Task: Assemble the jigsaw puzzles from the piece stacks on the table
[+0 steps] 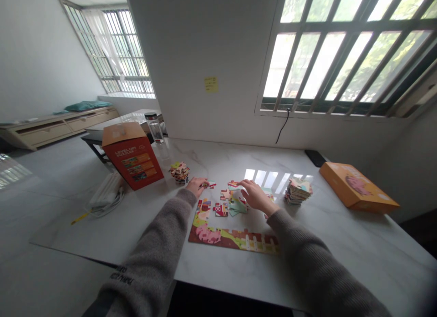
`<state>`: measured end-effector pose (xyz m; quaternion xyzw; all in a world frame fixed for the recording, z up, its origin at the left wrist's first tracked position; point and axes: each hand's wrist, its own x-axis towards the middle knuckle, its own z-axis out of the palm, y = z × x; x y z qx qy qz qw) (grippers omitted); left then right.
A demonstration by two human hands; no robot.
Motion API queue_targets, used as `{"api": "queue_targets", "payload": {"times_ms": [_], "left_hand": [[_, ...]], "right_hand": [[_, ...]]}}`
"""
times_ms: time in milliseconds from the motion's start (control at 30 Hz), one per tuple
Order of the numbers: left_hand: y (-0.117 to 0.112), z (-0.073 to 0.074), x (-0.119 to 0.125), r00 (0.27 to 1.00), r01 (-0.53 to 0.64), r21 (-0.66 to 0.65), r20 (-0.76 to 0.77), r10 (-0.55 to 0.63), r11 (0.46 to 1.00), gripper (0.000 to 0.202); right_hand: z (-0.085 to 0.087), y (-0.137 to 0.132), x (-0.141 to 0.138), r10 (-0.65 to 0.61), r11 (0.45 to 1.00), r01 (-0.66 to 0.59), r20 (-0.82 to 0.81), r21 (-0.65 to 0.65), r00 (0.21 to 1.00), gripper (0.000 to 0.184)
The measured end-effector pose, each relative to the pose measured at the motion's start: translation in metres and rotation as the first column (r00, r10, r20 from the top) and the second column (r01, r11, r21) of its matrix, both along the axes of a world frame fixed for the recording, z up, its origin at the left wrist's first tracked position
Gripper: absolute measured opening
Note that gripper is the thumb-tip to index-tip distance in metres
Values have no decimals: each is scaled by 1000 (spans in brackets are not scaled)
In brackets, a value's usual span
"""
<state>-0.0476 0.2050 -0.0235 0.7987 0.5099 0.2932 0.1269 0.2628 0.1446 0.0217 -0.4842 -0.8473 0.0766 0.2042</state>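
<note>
Half-built farmyard jigsaw puzzle [225, 230]

The right hand [255, 196] partly hides the jigsaw pieces [238, 206].

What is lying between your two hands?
In the head view, loose jigsaw pieces lie between the left hand and the right hand, on the white marble table.

**"LEVEL UP PUZZLE" on the red box**
White capitals spell those words across the front of the red box [131, 157]. Dark lettering on the sleeve [121, 273] near the box and marks on the yellow sticky note [210, 84] above it are too small to read.
</note>
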Motion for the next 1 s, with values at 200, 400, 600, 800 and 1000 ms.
{"api": "queue_targets", "payload": {"times_ms": [200,400,600,800,1000], "left_hand": [[-3,3,0,1000,-4,39,-21,5,999,32],[-9,5,-3,1000,0,28,12,-1,1000,30],[-16,10,-2,1000,-2,31,13,2,1000,27],[-17,9,-1,999,2,32,49,-4,999,28],[-10,2,-1,997,-19,-7,78,20,1000,25]], "right_hand": [[0,26,-2,-19,998,23,85,-54,996,44],[-3,36,-7,-56,993,70,134,-98,989,50],[-7,45,2,-100,986,110,91,-123,991,50],[-9,47,7,-214,971,215,20,-107,977,19],[-6,43,15,-317,947,319,57,-36,947,27]]}}
